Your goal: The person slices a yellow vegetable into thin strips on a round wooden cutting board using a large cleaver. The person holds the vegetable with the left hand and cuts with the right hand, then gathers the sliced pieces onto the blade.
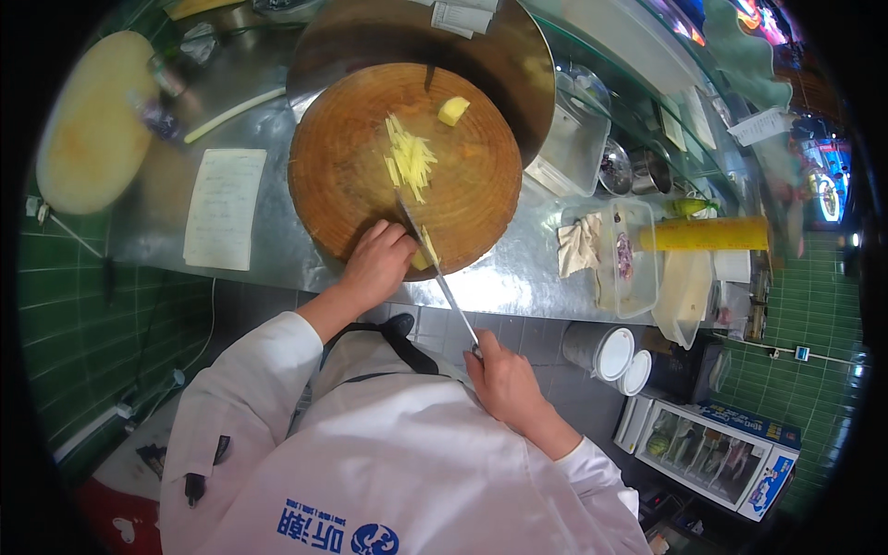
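A yellow piece (421,260) is lying at the near edge of a round wooden chopping board (347,153), partly hidden beneath the left hand (381,259). That hand is pinning it against the wood with bent fingers. The knife (452,298) is standing nearly edge-on to the view just beside these fingers, its blade slanting across the board's near rim. The right hand (507,381) is grasping its handle, fingers wrapped around, out past the edge of the tabletop (301,254). A few thin slices (431,248) are resting just to the right of the blade. Beyond the knife tip, a loose heap of yellow strips (410,157) is spreading near the board's middle, and a yellow chunk (453,111) is sitting apart toward the far right.

Around the board, a large curved metal piece (529,97) is rising behind it. On the left, a sheet of paper (225,208) is lying flat, with a long pale stalk (233,115) stretching beyond it and an oval pale board (92,120) standing farther out. On the right, a crumpled cloth (579,245) is resting beside a clear container (638,294) holding purplish bits, and a yellow cylinder (708,234) is lying near them. Below, white-lidded buckets (613,352) are standing on the floor.
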